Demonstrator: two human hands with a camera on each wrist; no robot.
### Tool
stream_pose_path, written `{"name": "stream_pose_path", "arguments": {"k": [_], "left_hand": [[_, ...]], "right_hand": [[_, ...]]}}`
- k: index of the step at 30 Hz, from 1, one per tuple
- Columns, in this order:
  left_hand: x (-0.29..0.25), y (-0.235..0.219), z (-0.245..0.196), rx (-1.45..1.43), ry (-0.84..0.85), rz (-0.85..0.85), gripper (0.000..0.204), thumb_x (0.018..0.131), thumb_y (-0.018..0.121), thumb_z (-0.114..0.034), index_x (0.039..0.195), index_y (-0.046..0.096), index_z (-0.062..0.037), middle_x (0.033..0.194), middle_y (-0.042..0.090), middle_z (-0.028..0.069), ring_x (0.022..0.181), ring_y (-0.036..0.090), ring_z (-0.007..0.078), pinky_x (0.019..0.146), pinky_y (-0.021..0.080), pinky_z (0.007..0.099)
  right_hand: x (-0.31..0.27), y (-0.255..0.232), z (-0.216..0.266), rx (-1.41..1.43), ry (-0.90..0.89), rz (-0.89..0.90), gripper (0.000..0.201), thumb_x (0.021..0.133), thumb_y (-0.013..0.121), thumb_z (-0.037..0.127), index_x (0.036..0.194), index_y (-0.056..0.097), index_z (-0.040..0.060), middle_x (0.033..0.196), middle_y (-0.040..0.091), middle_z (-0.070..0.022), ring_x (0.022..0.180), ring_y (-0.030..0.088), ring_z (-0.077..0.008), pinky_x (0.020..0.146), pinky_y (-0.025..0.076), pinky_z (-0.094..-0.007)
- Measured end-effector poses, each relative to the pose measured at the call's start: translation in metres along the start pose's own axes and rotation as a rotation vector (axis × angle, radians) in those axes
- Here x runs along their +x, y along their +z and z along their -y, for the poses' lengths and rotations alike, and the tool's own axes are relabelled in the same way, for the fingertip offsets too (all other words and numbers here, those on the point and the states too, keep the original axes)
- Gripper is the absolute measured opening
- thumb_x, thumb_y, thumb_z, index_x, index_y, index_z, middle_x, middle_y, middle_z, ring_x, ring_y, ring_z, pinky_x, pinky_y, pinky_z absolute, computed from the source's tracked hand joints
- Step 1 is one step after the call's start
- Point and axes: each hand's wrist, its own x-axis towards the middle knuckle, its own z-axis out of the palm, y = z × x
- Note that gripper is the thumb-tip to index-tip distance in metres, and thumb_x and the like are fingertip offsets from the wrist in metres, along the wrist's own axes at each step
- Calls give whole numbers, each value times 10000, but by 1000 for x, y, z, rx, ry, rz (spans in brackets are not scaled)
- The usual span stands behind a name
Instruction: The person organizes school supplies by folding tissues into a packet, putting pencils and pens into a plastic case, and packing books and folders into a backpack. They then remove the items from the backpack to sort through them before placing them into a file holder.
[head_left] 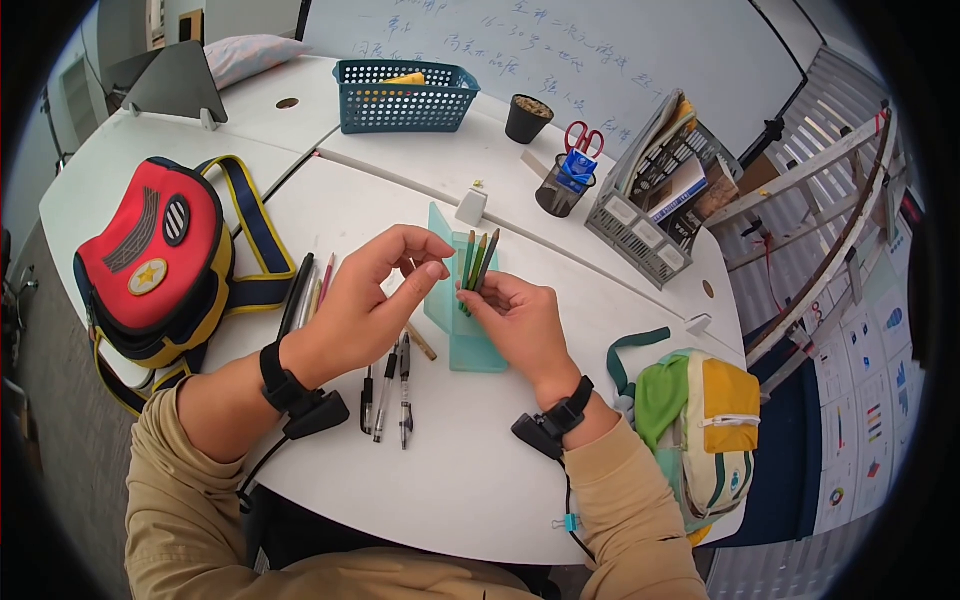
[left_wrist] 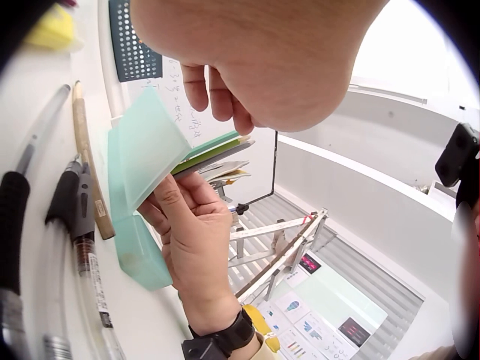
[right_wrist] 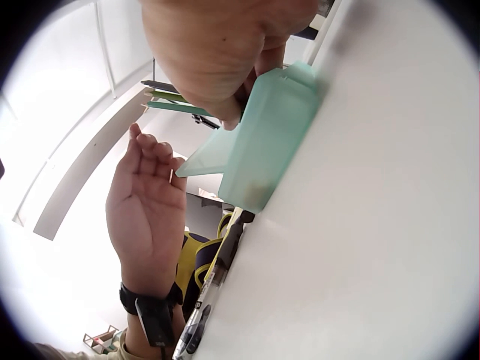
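Three pencils (head_left: 477,265), green, olive and dark grey, stand tilted upward in my right hand (head_left: 527,325), pinched between thumb and fingers. They are over a translucent teal pencil case (head_left: 478,356) on the white table, its lid (head_left: 437,300) raised on the left side. My left hand (head_left: 370,290) hovers left of the pencils with loosely bent fingers and holds nothing. In the right wrist view its fingertips are right by the edge of the lid (right_wrist: 206,159). The right fingers partly hide the pencils' lower ends.
Several pens (head_left: 388,392) and a wooden pencil (head_left: 421,342) lie left of the case. A red backpack-shaped bag (head_left: 185,225) sits left, a small green-yellow bag (head_left: 690,430) right. Behind stand a teal basket (head_left: 405,115), a plant pot (head_left: 527,122), a mesh cup (head_left: 560,197) and a grey file box (head_left: 640,228).
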Motion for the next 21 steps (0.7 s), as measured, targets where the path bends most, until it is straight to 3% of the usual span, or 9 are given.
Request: {"name": "stream_pose_path", "arguments": {"k": [10, 13, 18, 19, 21], "left_hand": [[1, 1, 3, 72, 53, -8, 292, 1113, 725, -45, 1399, 681, -5, 1231, 728, 52, 1175, 682, 143, 1061, 537, 332], [1, 2, 2, 88, 95, -16, 399, 1075, 786, -48, 1456, 675, -8, 1273, 731, 59, 1195, 665, 152, 1047, 536, 333], [3, -2, -4, 110, 186, 82, 471, 1020, 865, -83, 1465, 715, -50, 1276, 750, 64, 1129, 660, 176, 989, 532, 338], [3, 1, -9, 131, 219, 59, 310, 998, 881, -71, 1298, 805, -71, 1157, 745, 52, 1037, 667, 183, 907, 539, 328], [0, -1, -3, 130, 198, 79, 202, 993, 883, -60, 1187, 829, -68, 1090, 728, 44, 978, 668, 180, 849, 540, 321]], "right_hand": [[-2, -3, 7, -83, 7, -13, 211, 1042, 847, 88, 1218, 851, -29, 1041, 886, -127, 935, 841, -139, 870, 663, -284], [-3, 1, 13, -38, -132, -104, 174, 1038, 848, 83, 1173, 851, -26, 1006, 882, -130, 909, 828, -123, 834, 651, -285], [-17, 2, 43, -143, -332, 22, 153, 1031, 845, 68, 1151, 833, -26, 961, 857, -153, 816, 826, -190, 754, 634, -305], [-19, 3, 46, -182, -360, 57, 154, 1029, 844, 65, 1154, 830, -24, 954, 851, -157, 798, 823, -206, 738, 630, -309], [-21, 6, 47, -196, -380, 49, 173, 1022, 847, 56, 1181, 832, -12, 963, 850, -160, 815, 837, -240, 747, 642, -308]]}}
